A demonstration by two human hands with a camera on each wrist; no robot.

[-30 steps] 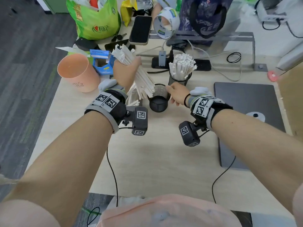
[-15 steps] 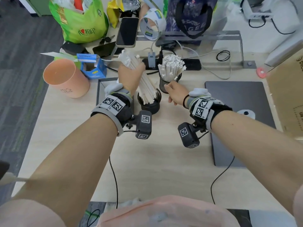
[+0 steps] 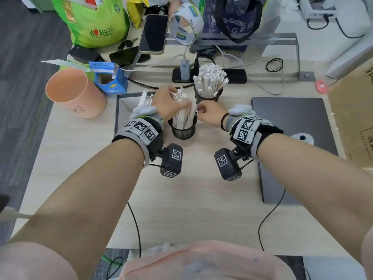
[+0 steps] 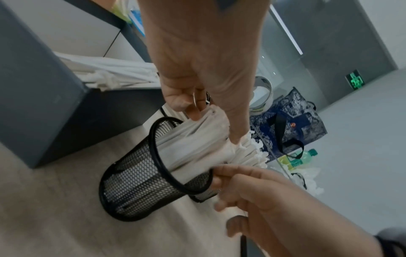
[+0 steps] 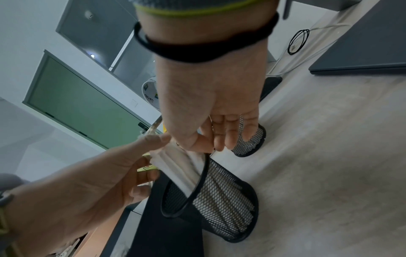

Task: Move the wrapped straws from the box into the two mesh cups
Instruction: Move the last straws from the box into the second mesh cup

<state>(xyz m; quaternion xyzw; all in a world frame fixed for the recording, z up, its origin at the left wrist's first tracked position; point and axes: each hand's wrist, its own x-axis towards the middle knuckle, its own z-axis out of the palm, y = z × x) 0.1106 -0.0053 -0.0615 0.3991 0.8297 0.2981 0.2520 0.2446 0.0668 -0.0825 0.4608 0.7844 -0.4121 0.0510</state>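
Note:
The near black mesh cup (image 3: 182, 131) stands in front of the grey box (image 3: 121, 110) and holds a bundle of white wrapped straws (image 3: 184, 116). My left hand (image 3: 174, 101) reaches over the cup and holds the tops of that bundle between thumb and curled fingers (image 4: 182, 99). From the right, my right hand (image 3: 200, 112) pinches the cup's rim (image 5: 204, 172) beside the straws. The far mesh cup (image 3: 209, 96) is packed with straws (image 3: 210, 77). A few straws (image 3: 146, 97) lie against the box's far wall.
An orange cup (image 3: 74, 93) and a blue carton (image 3: 110, 79) stand left of the box. A closed grey laptop (image 3: 292, 138) lies to the right. A power strip with cables (image 3: 207, 74), phones and bags crowd the desk's far side.
My left hand has brought the raised bundle of straws down, and it now stands in the near cup. My right hand has stayed at that cup's rim.

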